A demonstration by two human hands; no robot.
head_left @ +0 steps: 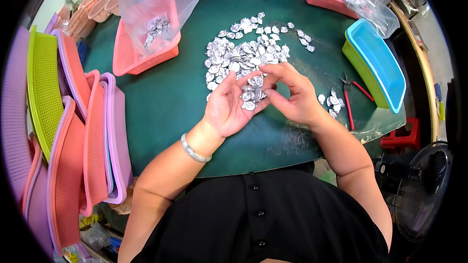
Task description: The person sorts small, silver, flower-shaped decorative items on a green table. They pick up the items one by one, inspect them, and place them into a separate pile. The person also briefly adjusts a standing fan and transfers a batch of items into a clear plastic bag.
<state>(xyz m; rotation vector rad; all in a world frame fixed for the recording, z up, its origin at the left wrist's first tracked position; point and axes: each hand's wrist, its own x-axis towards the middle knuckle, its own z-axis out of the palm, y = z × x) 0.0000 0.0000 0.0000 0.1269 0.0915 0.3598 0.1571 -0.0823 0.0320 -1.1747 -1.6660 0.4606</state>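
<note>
Palm up above the table's near middle, my left hand cradles a small heap of silver rose-shaped metal pieces. My right hand comes in from the right, its thumb and fingers pinched at the heap's edge. Whether a piece is between those fingertips is hidden. Just beyond both hands lies a large pile of the same silver pieces, with some scattered at its far and right sides. A smaller cluster of pieces rests to the right of my right hand.
Red-handled cutting pliers lie open on the green table. A pink basket with a plastic bag stands far left, a blue-and-green basket right. Stacked baskets line the left edge; a black fan stands lower right.
</note>
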